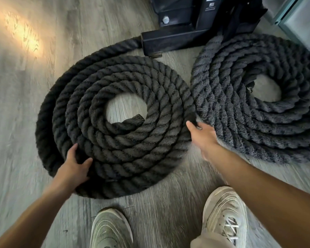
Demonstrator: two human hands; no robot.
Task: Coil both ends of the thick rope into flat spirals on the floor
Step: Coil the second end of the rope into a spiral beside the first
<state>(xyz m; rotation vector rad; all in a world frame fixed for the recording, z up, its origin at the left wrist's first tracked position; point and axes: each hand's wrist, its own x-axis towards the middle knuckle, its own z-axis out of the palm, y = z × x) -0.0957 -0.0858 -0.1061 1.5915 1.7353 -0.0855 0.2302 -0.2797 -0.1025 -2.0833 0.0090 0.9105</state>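
Observation:
A thick black rope lies on the wooden floor in two flat spirals. The left spiral (132,149) has several turns around an open centre, where its cut end (131,121) shows. The right spiral (258,126) looks greyer and touches the left one. My left hand (75,163) grips the turns at the left spiral's lower left edge, thumb and fingers spread over the rope. My right hand (202,135) reaches into the seam between the spirals, with its fingers curled on the left spiral's right edge. The rope runs behind a black frame.
A black metal frame base (168,42) with a bolt stands just beyond the spirals. A glass-and-teal panel (301,17) fills the top right corner. My two pale shoes (111,228) (224,212) stand close before the coils. A sunlit patch (23,31) marks the floor at the upper left.

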